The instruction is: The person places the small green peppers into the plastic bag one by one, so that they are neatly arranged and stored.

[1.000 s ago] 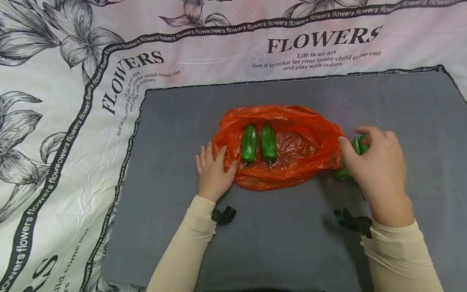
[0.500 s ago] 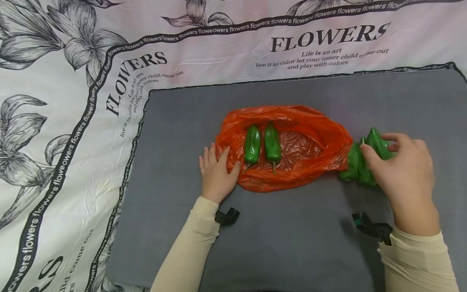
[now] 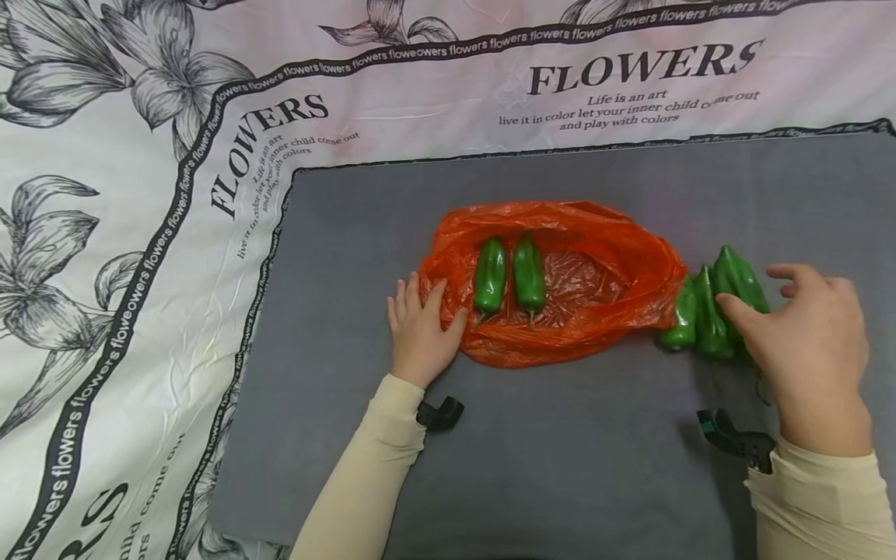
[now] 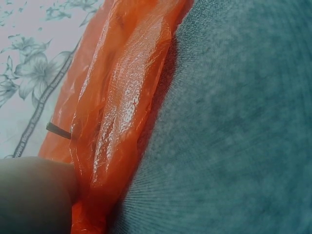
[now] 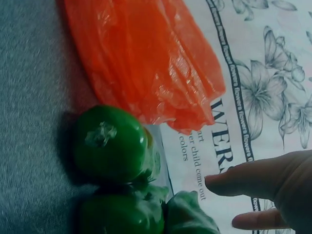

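Observation:
An orange-red plastic bag lies spread on the grey table in the head view, its mouth facing up. Two green peppers lie side by side inside it, stems toward the person. My left hand rests on the bag's left edge with fingers spread; in the left wrist view its thumb touches the plastic. Past the bag's right end, several more green peppers stand close together. My right hand hovers at their right side, thumb and fingers apart, gripping nothing visible. Its fingers partly cover the rightmost pepper.
The grey tabletop extends around the bag. White cloth printed with flowers and lettering borders it at the back and left. Black wrist devices sit under both wrists. A dark stem pokes past the plastic in the left wrist view.
My right hand has moved right, away from the bag, uncovering more of the peppers beside it. The left hand stays on the bag's edge. The whole view has shifted slightly.

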Motion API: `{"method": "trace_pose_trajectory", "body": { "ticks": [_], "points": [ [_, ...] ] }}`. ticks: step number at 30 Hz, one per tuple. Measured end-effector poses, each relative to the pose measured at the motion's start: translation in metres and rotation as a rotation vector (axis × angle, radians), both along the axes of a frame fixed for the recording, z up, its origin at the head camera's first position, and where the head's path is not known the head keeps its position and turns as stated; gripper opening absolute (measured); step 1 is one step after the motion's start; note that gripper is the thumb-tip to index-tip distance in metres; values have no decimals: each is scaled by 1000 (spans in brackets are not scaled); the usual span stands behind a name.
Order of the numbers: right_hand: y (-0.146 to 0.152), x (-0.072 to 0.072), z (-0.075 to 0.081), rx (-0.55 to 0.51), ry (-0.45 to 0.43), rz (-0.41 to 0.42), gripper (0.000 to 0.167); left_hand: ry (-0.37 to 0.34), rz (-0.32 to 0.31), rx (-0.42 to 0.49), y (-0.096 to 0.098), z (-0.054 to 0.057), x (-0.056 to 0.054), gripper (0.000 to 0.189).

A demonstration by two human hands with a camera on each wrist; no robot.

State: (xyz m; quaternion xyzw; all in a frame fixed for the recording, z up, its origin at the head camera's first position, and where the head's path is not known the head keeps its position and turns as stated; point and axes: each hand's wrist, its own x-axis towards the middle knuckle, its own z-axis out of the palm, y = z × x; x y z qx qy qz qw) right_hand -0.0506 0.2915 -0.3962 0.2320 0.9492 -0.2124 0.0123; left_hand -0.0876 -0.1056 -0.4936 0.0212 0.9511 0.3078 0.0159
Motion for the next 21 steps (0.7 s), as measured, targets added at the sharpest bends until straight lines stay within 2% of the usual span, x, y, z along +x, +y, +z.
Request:
{"method": "trace_pose_trajectory", "body": {
  "ticks": [14,21],
  "points": [
    [14,0,-12,20,-118,-3,89,6,-2,24,0,0,0,62],
    [15,0,-16,14,-115,-9,85,3,1,22,1,0,0,62]
  ]
}}
